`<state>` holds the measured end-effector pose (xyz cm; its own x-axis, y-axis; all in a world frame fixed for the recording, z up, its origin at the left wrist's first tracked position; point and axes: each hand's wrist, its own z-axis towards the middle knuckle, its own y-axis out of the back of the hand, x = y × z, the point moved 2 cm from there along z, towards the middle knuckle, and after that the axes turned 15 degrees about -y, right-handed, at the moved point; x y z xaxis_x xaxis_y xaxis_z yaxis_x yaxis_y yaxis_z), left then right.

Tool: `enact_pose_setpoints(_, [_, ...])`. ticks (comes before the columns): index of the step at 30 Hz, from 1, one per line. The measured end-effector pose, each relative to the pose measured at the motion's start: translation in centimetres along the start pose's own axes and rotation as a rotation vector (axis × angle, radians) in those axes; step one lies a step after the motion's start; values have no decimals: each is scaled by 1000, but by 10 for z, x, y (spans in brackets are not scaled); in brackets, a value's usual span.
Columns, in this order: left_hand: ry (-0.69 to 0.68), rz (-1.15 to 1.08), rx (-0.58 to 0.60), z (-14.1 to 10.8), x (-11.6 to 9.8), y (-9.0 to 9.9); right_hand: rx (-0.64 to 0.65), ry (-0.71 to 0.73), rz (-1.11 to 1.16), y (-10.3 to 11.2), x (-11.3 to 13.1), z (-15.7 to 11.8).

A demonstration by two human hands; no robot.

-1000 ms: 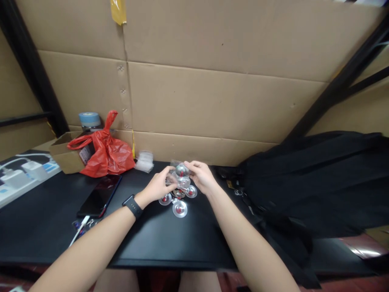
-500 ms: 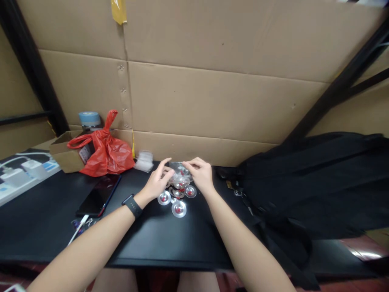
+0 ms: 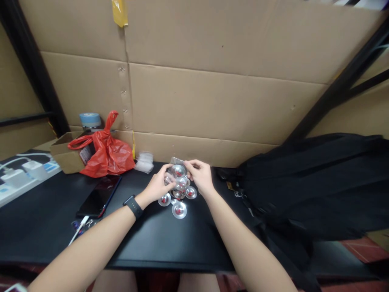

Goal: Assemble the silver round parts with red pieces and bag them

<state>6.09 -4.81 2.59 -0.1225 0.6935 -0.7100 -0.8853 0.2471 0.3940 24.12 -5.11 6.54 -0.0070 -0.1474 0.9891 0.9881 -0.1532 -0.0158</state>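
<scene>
Over a small pile of round silver discs with red centres, my two hands meet at a clear plastic bag (image 3: 176, 160). My right hand (image 3: 200, 175) pinches the bag's upper right edge between thumb and fingers. My left hand (image 3: 158, 182) is curled at the bag's left side, its thumb and fingers around a silver disc (image 3: 178, 171). Whether that disc is fully inside the bag, I cannot tell. Below the hands, loose discs lie on the black table: one in front (image 3: 179, 210), another at the right (image 3: 191, 192), and one partly under my left hand (image 3: 164, 199).
A phone (image 3: 99, 196) lies left of my hands, near a white cable (image 3: 79, 229). Behind it are a red plastic bag (image 3: 111, 152), a cardboard box (image 3: 65, 152) and a stack of clear bags (image 3: 144, 162). A black backpack (image 3: 316, 182) fills the right side.
A silver disc now shows higher up at the bag, between my hands. My left fingers have closed in around it from a more spread pose. My right hand keeps its pinch.
</scene>
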Motion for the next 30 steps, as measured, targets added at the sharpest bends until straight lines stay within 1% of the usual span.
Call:
enact_pose_setpoints(5, [-26, -46, 2, 1, -5, 0, 29, 35, -71, 4, 3, 1])
enact_pose_setpoints(9, [-39, -22, 25, 0, -6, -1, 26, 24, -53, 4, 2, 2])
enact_pose_setpoints(14, [-11, 52, 10, -1, -4, -3, 27, 35, -107, -1, -2, 0])
enact_pose_setpoints(16, [-15, 46, -23, 0, -5, -2, 4, 53, -114, -1, -1, 0])
enact_pose_setpoints(19, [-39, 29, -123, 3, -11, 3, -19, 97, -104, 2, 1, 2])
enact_pose_setpoints(21, [-55, 22, -175, 5, -15, 6, 17, 129, -103, 3, 3, 3])
enact_pose_setpoints(23, [-53, -2, -222, 8, -17, 9, 110, 135, -112, 2, 4, 3])
enact_pose_setpoints(25, [-27, -45, -263, 9, -16, 11, 226, 98, -119, 1, 3, 2])
enact_pose_setpoints(27, [-7, -95, -283, 10, -13, 11, 302, 36, -120, -1, 0, 1])
enact_pose_setpoints(28, [-7, -123, -291, 10, -12, 11, 315, 10, -120, -1, -1, 1])
enact_pose_setpoints(30, [-13, -184, -329, 10, -9, 11, 294, -22, -115, -1, -4, 1])
